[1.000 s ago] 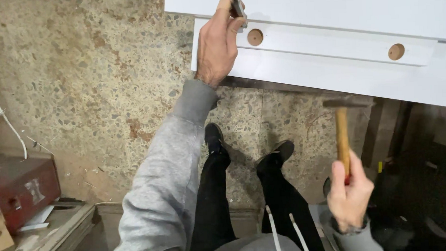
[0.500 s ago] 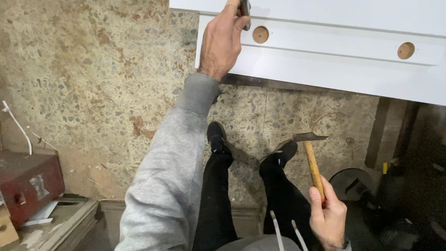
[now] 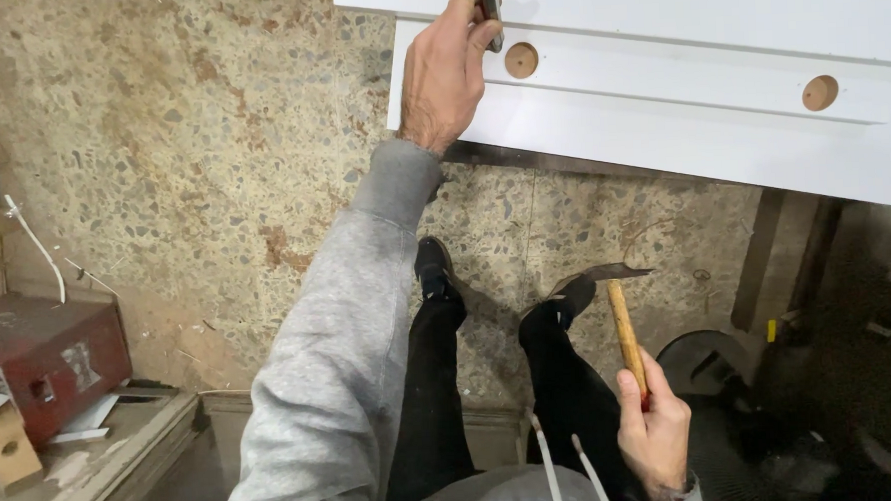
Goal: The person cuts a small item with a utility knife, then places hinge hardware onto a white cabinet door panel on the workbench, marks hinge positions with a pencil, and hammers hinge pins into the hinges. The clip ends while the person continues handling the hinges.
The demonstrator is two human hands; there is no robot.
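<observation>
Speckled terrazzo floor [image 3: 211,151] is lying under white panels [image 3: 658,61] with two round holes. Left hand [image 3: 443,75] is pinching a small dark tool [image 3: 491,8] against them; right hand [image 3: 654,432] is gripping a wooden-handled hammer [image 3: 624,318] low, beside a red box [image 3: 40,368].

Grey sleeves [image 3: 339,345], black trousers [image 3: 442,401], black shoes [image 3: 433,271]

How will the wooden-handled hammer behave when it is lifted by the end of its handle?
The wooden-handled hammer is probably stiff and head-heavy: its metal head sits far from the right hand. Its smooth handle might slip, since it is gripped only at the end.
</observation>
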